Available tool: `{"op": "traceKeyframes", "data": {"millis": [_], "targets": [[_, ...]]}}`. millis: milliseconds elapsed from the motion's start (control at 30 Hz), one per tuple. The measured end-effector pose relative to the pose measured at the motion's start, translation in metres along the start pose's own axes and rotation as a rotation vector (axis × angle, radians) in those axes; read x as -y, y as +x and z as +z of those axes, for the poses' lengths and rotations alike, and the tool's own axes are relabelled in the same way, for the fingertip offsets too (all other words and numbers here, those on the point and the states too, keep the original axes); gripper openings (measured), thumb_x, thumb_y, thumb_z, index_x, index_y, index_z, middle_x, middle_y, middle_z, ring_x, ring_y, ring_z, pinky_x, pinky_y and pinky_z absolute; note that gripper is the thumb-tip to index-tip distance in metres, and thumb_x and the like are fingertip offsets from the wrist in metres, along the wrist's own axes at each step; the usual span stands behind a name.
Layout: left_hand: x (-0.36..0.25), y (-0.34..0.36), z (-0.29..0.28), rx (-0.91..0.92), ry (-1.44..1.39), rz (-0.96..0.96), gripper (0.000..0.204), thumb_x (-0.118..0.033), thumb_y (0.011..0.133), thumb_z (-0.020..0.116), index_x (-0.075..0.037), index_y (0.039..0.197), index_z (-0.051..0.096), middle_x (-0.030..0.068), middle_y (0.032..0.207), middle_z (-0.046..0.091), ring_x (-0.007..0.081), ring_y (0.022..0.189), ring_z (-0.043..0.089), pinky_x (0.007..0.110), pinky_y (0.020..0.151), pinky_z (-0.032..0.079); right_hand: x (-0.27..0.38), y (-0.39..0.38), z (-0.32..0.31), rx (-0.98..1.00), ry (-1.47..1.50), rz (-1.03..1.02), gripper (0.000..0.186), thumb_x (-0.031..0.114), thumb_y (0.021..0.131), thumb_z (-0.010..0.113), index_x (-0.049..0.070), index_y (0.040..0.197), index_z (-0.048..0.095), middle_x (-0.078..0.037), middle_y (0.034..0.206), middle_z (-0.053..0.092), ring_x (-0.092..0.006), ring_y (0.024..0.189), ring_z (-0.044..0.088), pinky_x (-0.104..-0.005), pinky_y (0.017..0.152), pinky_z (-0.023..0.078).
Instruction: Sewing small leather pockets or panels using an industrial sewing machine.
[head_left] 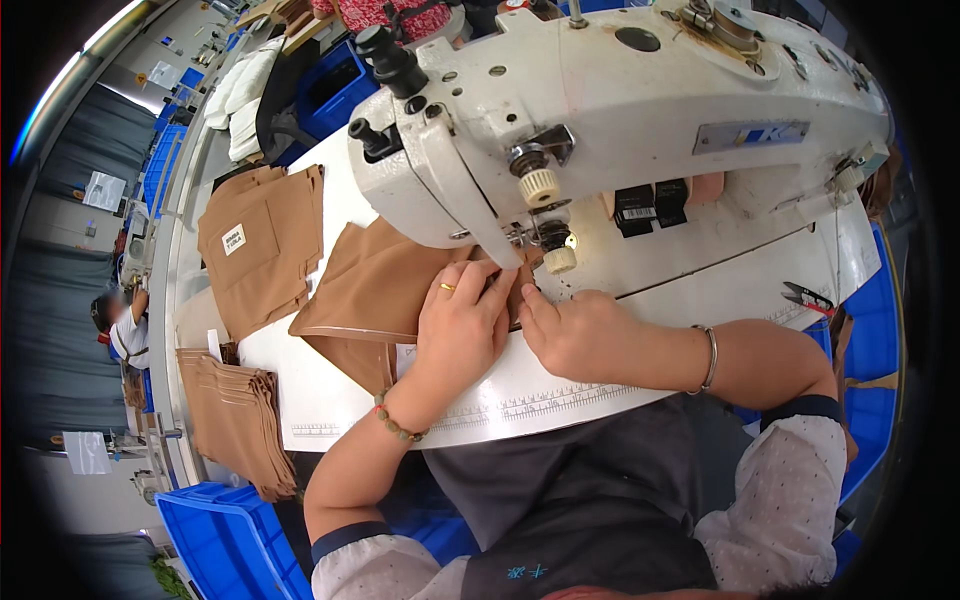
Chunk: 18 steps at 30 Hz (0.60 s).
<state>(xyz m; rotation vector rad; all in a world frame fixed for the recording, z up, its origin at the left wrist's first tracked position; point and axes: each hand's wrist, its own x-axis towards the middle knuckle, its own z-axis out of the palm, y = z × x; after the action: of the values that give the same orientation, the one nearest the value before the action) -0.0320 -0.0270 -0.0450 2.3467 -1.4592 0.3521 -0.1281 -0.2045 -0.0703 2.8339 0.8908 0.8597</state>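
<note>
A white industrial sewing machine [600,90] stands over the worktable, its needle area just beyond my fingers. Brown fabric [370,280] lies folded under the machine's head, one corner hanging toward the table's near edge. My left hand [460,315], with a ring and a beaded bracelet, rests flat on this cloth, fingers stretched toward the needle. Close to its right, my right hand [580,335] has its fingers curled and pinched at the cloth's right edge. The exact grip of those fingertips is partly hidden. A metal bangle circles the right wrist.
Stacks of brown fabric pieces [260,240] and more folded pieces [235,415] lie at the left. Thread snips [806,298] rest at the right edge. Dark labels [650,207] sit under the machine arm. Blue bins [235,540] flank the table. Another person [130,325] is far left.
</note>
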Motion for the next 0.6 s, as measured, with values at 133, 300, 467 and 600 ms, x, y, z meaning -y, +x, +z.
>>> {"op": "traceKeyframes", "data": {"millis": [133,300,467,600], "targets": [[0.010,0.008,0.006,-0.050,-0.034,0.011,0.038,0.000,0.080,0.067,-0.003,0.118,0.070,0.0104,0.109,0.065,0.0306,0.094,0.062,0.040,0.083,0.050,-0.008,0.007,0.013,-0.138,-0.029,0.038,0.016,0.013,0.071,0.066,-0.003,0.073,0.064,-0.025,0.082,0.070,-0.0150,0.043,0.057,-0.0302,0.038,0.044],[0.024,0.020,0.014,-0.079,-0.013,-0.029,0.023,-0.002,0.081,0.067,-0.004,0.103,0.072,0.0130,0.095,0.067,0.0329,0.083,0.064,0.042,0.072,0.051,-0.016,0.012,0.020,-0.142,0.027,0.097,0.012,0.012,0.073,0.065,0.000,0.071,0.063,-0.009,0.065,0.058,-0.0157,0.046,0.058,-0.0310,0.038,0.043],[0.036,0.029,0.018,-0.082,-0.034,-0.050,0.004,-0.005,0.080,0.068,-0.004,0.084,0.070,0.0142,0.071,0.064,0.0361,0.064,0.063,0.045,0.060,0.050,-0.020,0.012,0.019,-0.111,0.062,0.097,0.010,0.011,0.073,0.065,0.001,0.072,0.063,-0.007,0.064,0.057,-0.0164,0.047,0.059,-0.0308,0.040,0.045],[0.037,0.029,0.016,-0.074,-0.007,-0.066,0.003,-0.004,0.080,0.068,-0.003,0.082,0.069,0.0146,0.069,0.064,0.0363,0.062,0.063,0.045,0.061,0.051,-0.020,0.013,0.018,-0.117,0.088,0.086,0.010,0.010,0.073,0.065,0.001,0.072,0.063,-0.008,0.064,0.057,-0.0162,0.047,0.059,-0.0305,0.040,0.045]]}}
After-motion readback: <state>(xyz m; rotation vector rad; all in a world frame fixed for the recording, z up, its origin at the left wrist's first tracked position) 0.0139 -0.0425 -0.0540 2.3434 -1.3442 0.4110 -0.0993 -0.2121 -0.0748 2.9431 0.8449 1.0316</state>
